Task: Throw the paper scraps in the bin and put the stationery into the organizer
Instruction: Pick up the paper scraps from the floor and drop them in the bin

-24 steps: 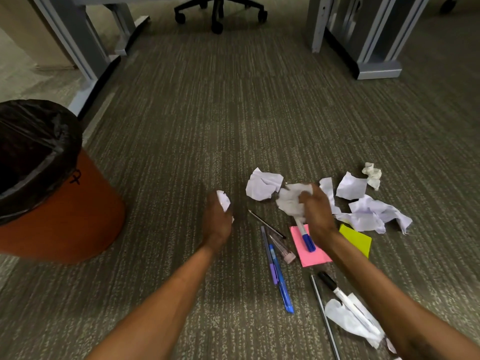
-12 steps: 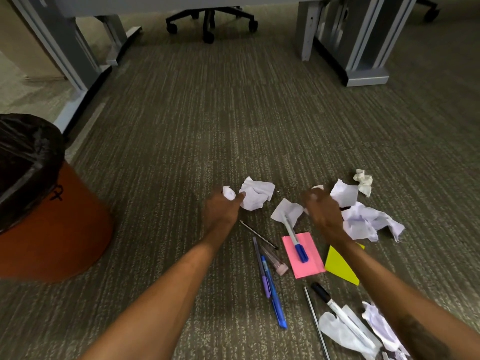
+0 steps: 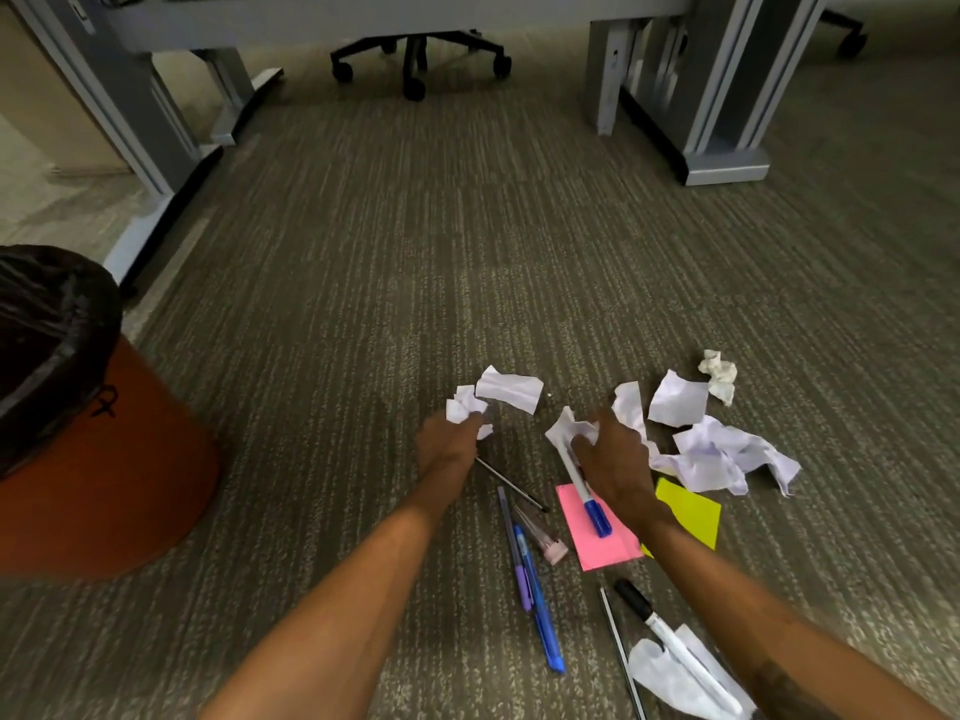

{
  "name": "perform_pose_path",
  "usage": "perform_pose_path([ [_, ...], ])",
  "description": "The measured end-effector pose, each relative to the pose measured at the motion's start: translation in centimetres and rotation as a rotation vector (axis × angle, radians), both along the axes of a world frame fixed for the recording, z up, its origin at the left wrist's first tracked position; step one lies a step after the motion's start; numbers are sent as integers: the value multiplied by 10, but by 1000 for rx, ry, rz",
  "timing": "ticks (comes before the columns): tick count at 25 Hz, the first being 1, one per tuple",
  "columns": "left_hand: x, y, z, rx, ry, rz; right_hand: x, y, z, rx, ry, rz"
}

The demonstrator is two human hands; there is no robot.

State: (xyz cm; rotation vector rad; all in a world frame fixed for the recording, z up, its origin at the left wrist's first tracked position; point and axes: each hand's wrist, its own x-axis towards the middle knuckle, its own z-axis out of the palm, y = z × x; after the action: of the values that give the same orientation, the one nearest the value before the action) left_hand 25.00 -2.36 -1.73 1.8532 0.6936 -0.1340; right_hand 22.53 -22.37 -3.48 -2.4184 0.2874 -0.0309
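Crumpled white paper scraps lie scattered on the carpet. My left hand (image 3: 448,443) is closed on a small paper ball (image 3: 464,405), right beside a larger crumpled sheet (image 3: 510,388). My right hand (image 3: 613,454) grips another white scrap (image 3: 567,429) above a blue-capped marker (image 3: 584,485) lying on a pink sticky pad (image 3: 602,540). More scraps (image 3: 714,452) sit to the right. An orange bin (image 3: 98,459) with a black liner stands at the left. No organizer is in view.
Blue and purple pens (image 3: 530,574), a thin black pen (image 3: 511,483), a yellow sticky pad (image 3: 693,514) and a black-capped marker (image 3: 670,641) on tissue lie near me. Grey desk legs (image 3: 722,96) and an office chair base (image 3: 415,59) stand beyond.
My left hand moved right with its paper ball to the larger crumpled sheet. My right hand dropped its first scrap by the marker, reached right, then came back and gripped it.
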Motion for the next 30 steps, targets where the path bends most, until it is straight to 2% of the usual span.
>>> perform_pose_path([
  [2,-5,6,8,-109,-44,30,-4,3,9,51,-51,-58],
  [6,-16,17,35,-126,-142,35,-8,10,32,111,-123,-124],
  [10,-27,34,72,-202,-224,-3,-10,42,72,366,-163,-67],
  [13,-31,54,106,-159,-231,-49,-11,88,116,626,-53,-88],
  [17,-36,94,168,-100,-275,97,-17,151,177,951,120,-192],
  [22,-53,180,254,-118,-486,279,-20,245,252,1242,169,73],
  [26,-75,270,289,-69,-525,479,-24,340,298,1466,214,216],
  [28,-84,313,292,-63,-491,547,-29,386,309,1467,142,273],
  [30,-93,345,287,-111,-469,542,-35,422,307,1281,43,334],
])
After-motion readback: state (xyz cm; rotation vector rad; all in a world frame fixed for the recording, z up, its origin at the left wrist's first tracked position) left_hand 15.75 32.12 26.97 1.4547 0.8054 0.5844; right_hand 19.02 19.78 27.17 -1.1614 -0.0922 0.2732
